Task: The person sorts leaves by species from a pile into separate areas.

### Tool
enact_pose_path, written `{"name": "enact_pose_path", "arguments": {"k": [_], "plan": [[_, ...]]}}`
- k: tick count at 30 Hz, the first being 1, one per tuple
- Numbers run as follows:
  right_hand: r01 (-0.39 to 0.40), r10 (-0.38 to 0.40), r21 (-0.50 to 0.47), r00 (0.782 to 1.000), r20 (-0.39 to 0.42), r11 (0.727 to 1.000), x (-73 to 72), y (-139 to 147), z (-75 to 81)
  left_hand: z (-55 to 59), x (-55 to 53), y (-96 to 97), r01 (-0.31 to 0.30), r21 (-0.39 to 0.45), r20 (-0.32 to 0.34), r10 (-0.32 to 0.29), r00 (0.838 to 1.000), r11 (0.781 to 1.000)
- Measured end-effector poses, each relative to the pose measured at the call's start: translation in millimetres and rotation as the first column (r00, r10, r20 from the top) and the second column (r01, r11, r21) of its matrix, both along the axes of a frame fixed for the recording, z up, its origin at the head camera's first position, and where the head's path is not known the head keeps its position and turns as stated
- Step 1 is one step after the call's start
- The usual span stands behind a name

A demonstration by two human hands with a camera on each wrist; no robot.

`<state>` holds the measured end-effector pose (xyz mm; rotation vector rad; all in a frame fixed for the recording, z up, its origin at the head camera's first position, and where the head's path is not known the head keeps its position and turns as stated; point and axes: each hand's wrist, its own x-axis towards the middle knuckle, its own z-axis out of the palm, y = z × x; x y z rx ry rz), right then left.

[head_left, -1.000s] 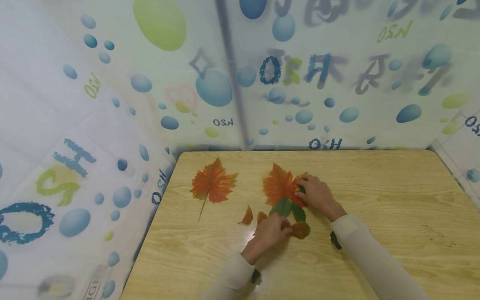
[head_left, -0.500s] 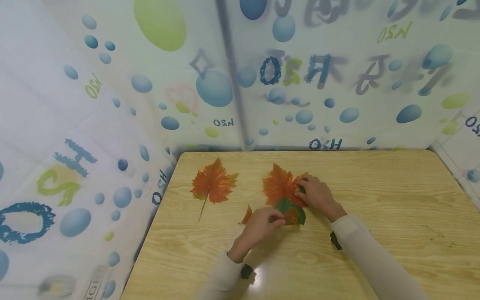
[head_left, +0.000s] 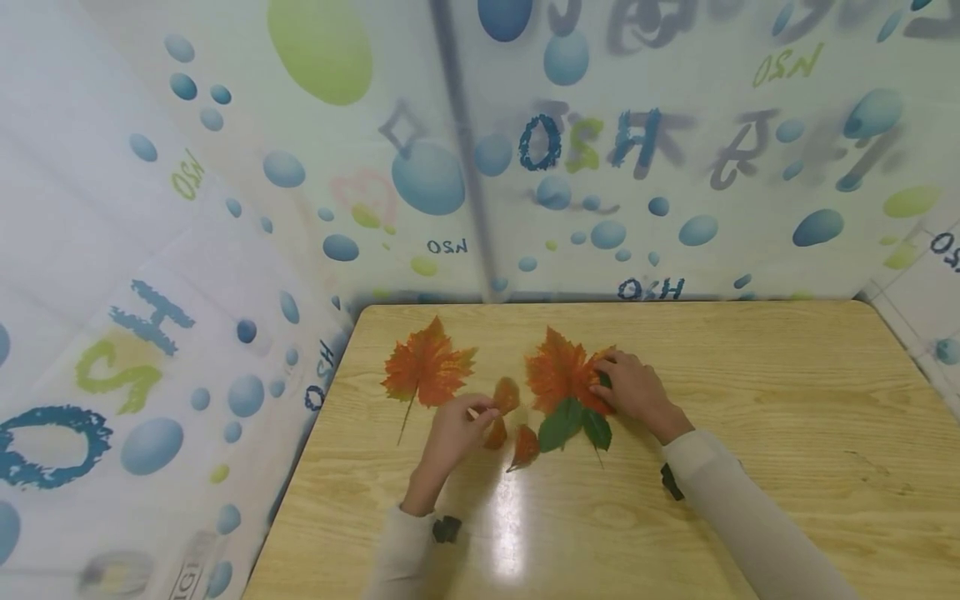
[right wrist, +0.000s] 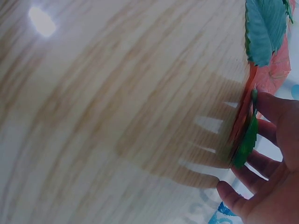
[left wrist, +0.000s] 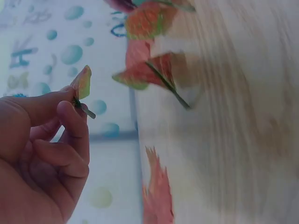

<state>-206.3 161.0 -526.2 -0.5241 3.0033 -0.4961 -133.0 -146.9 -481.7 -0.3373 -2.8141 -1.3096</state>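
Observation:
In the head view, my left hand (head_left: 456, 427) pinches a small orange-brown leaf (head_left: 507, 395) between thumb and forefinger, raised off the table. Two more small orange leaves, one (head_left: 495, 433) below that leaf and another (head_left: 524, 447) nearer the front, are close by. My right hand (head_left: 637, 388) rests at the right side of a large orange maple leaf (head_left: 553, 371). Its spread fingers touch a green leaf (right wrist: 246, 145), seen in the right wrist view. Two further green leaves, one broad (head_left: 561, 423) and one narrower (head_left: 597, 428), overlap the maple leaf's lower edge.
A second large orange maple leaf (head_left: 429, 365) with a long stem lies at the left on the wooden table (head_left: 765, 375). Behind the table hangs a pale curtain (head_left: 660, 200) printed with bubbles and lettering. Another patterned wall (head_left: 225, 317) borders its left side.
My left hand has moved left, away from the green leaves, carrying the small orange-brown leaf. The small orange leaves it covered are now visible. My right hand has stayed in place.

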Motion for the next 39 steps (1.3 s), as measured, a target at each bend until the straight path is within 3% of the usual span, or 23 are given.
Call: {"name": "enact_pose_path", "arguments": {"k": [5, 12, 17, 20, 27, 39], "plan": [[0.004, -0.004, 0.001, 1.0, 0.004, 1.0, 0.0, 0, -0.3, -8.5, -2.4, -21.4, -0.088, -0.022, 0.026, 0.088, 0.996, 0.996], [0.004, -0.004, 0.001, 1.0, -0.001, 1.0, -0.7, 0, -1.3, -22.4, -1.6, -36.1, -0.092, -0.026, 0.087, 0.094, 0.992, 0.995], [0.001, -0.001, 0.006, 1.0, -0.005, 1.0, -0.3, 0, -0.8, -32.6, -1.3, -38.4, -0.099, -0.093, 0.113, 0.109, 0.988, 0.991], [0.003, -0.003, 0.007, 1.0, -0.002, 1.0, 0.1, -1, 0.0, -36.8, -0.6, -38.0, -0.076, -0.125, 0.126, 0.092, 0.988, 0.989], [0.004, -0.004, 0.007, 1.0, 0.002, 1.0, -0.3, -1, -0.2, -39.3, 3.7, -36.4, -0.02, -0.114, 0.165, 0.038, 0.986, 0.993], [-0.002, 0.002, -0.003, 1.0, -0.002, 1.0, -2.8, 0, -2.9, -37.8, 21.4, -33.4, 0.102, -0.074, 0.189, -0.086, 0.978, 0.992]]}}
